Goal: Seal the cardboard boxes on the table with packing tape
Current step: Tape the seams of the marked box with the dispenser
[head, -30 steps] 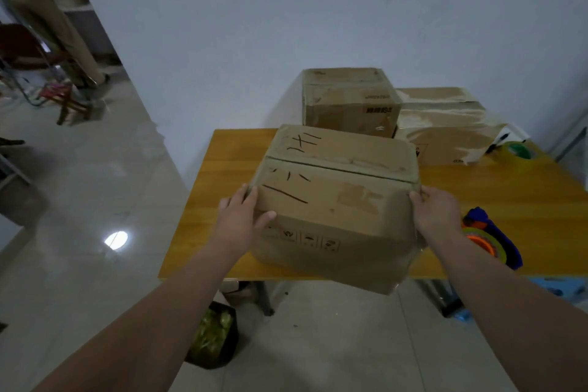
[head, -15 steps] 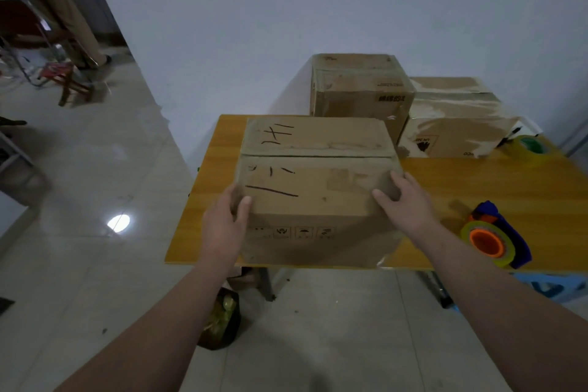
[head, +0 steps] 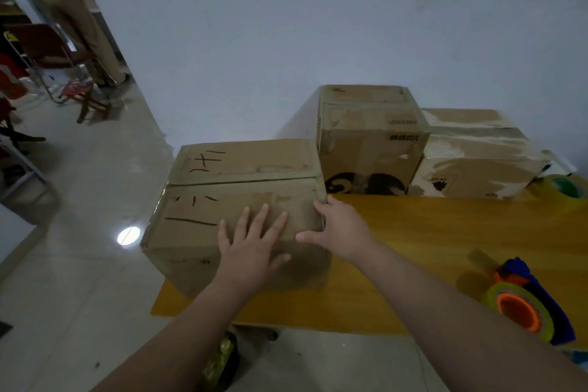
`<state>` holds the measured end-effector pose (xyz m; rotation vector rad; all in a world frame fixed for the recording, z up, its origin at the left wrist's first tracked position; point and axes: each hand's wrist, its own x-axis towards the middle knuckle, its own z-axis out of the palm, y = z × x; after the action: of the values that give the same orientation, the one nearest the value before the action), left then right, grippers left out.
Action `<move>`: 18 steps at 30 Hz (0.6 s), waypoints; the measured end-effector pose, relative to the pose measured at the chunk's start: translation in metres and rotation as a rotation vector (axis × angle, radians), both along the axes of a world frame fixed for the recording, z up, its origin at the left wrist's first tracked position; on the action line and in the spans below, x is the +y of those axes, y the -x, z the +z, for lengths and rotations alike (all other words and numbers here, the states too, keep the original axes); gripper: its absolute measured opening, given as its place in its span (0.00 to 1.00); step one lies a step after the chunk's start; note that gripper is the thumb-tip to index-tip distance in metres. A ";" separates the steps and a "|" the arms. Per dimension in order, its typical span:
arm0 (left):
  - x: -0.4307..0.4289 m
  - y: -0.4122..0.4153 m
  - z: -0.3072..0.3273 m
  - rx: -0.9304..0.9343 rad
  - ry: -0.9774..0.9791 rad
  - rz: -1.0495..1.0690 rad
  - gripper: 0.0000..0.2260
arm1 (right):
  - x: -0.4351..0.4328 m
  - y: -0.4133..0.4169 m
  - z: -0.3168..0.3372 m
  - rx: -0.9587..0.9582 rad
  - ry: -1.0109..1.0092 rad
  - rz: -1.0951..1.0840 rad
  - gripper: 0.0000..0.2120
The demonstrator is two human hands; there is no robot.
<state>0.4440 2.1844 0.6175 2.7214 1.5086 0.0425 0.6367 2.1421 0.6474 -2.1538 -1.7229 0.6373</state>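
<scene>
At the left end of the wooden bench (head: 429,232), close to its near edge, the near box (head: 235,200): brown cardboard, flaps down, a dark seam running left to right across the top, black handwritten strokes on both flaps. Flat on the nearer flap, the left hand (head: 251,245), palm down, fingers straight and spread, pressing rather than grasping. On the box's right top edge, the right hand (head: 340,229), clasping that edge: thumb laid out along the nearer flap, fingers bent over the corner and down the right side (mostly hidden there).

Behind, against the white wall (head: 318,25), two more cartons side by side: a tall box (head: 369,143) just beyond the near box's far right corner, and a low box (head: 471,162) to its right, its surface torn and patchy. Past the low box, at the bench's far right, a tape roll (head: 566,188) with a green core. At the near right edge, well apart from both hands, a tape dispenser (head: 521,312): blue body, orange hub, yellowish tape.

Under the bench, on the pale tiled floor (head: 79,264), a dark bag (head: 222,360). Far left in the background, a folding chair (head: 47,48) and the legs of a standing person (head: 79,9).
</scene>
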 end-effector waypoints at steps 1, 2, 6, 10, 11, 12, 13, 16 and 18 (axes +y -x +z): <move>0.009 -0.011 0.000 -0.013 0.006 -0.004 0.28 | 0.011 -0.003 0.000 -0.022 -0.005 0.004 0.45; 0.021 -0.018 0.000 -0.033 0.015 0.012 0.27 | 0.022 -0.007 -0.001 -0.037 -0.007 0.008 0.45; 0.072 -0.025 0.002 -0.065 0.035 0.014 0.25 | 0.064 -0.029 0.000 -0.004 -0.001 0.037 0.40; 0.121 -0.038 0.006 -0.069 0.089 0.017 0.25 | 0.103 -0.052 0.009 -0.173 -0.072 0.136 0.25; 0.134 -0.043 0.006 -0.069 0.101 0.011 0.25 | 0.112 -0.058 0.012 -0.258 -0.110 0.163 0.22; 0.147 -0.048 0.008 -0.074 0.114 0.002 0.25 | 0.121 -0.063 0.015 -0.316 -0.149 0.178 0.19; 0.160 -0.054 0.008 -0.082 0.120 -0.010 0.25 | 0.131 -0.068 0.017 -0.349 -0.190 0.183 0.17; 0.196 -0.070 0.010 -0.075 0.138 -0.054 0.24 | 0.155 -0.077 0.021 -0.392 -0.289 0.140 0.15; 0.216 -0.077 0.011 -0.061 0.140 -0.085 0.25 | 0.167 -0.079 0.022 -0.404 -0.313 0.086 0.15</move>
<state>0.5214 2.3999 0.6290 2.6448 1.3260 0.0174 0.7155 2.3096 0.6692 -2.0891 -1.9640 -0.0621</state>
